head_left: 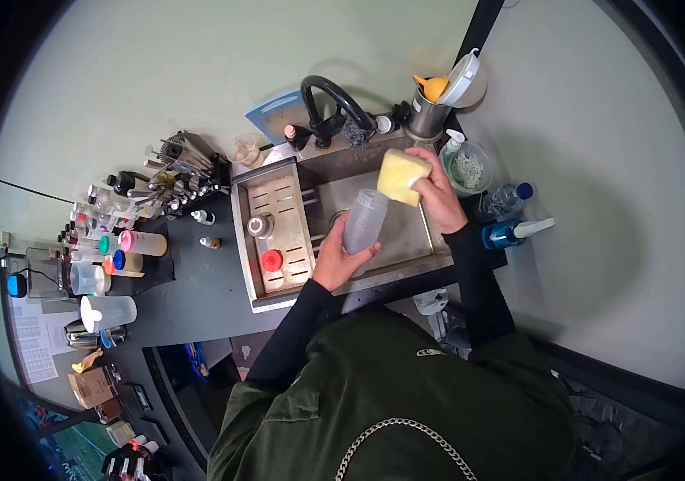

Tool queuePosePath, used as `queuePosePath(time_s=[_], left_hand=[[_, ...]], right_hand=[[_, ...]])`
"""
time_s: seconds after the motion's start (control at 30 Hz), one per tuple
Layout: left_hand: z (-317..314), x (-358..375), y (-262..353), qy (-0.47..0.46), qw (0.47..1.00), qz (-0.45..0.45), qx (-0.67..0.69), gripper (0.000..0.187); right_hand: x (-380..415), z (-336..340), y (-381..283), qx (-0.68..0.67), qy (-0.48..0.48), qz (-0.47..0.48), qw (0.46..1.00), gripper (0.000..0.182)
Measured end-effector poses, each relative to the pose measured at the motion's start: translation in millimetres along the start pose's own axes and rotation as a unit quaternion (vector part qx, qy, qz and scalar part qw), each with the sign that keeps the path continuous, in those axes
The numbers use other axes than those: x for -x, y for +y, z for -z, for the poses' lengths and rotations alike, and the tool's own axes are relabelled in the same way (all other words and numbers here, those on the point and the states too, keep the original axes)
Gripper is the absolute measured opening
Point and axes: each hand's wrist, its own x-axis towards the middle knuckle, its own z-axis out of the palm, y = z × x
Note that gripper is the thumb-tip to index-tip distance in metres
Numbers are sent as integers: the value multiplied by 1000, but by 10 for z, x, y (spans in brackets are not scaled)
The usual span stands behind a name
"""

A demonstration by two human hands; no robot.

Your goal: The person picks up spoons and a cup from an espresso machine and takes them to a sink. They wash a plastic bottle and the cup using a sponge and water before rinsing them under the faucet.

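Over the metal sink (415,240), my left hand (341,258) is wrapped round a translucent squeeze bottle (365,222), which has no cap on and tilts slightly to the right. My right hand (439,196) grips a yellow sponge (401,175) just beside the bottle's open mouth, with a bit of white at the fingertips. On the slotted tray (286,210) at the sink's left side lie a red cap (272,260) and a small round container (260,227).
A black faucet (334,92) arches behind the sink. To the right stand a green-rimmed tub (468,170), a blue spray bottle (503,234) and a clear bottle (508,199). Squeeze bottles (144,243) and utensils (182,180) crowd the left counter. A metal canister (426,117) stands back right.
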Motion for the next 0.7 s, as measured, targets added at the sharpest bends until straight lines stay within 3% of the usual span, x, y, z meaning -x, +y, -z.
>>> queuePosePath(time_s=[0.03,0.1,0.17,0.23,0.3,0.43,0.53,0.57,0.63,0.7], left_hand=[[6,-24,75,-12,999,-2,-47,81],[30,-59,212,-8,996,-33,-86,82],[52,-59,270,0,990,-58,-127,83],[72,-33,289,-10,975,-87,-206,81],[88,-43,326,-17,973,-89,-214,80],[167,-67,366,-52,964,-94,-241,79],[231,-55,430,-71,953,-84,-281,75],[246,-56,449,-72,953,-84,-281,75],[261,-55,463,-79,964,-72,-245,71],[276,-76,433,-88,960,-80,-251,71]], right_hand=[[28,-2,-49,2,1,0,1000,51],[102,-4,-178,6,-27,-95,995,49],[126,135,-132,13,-52,-84,995,47],[120,180,-29,152,-36,4,988,49],[177,197,5,93,-7,-35,995,54],[210,231,-16,87,-51,-18,995,50],[271,241,-170,127,-127,-132,975,42],[265,259,-162,127,-126,-132,975,42],[245,308,-110,229,-213,-132,941,41],[248,313,-29,240,-220,-92,941,38]])
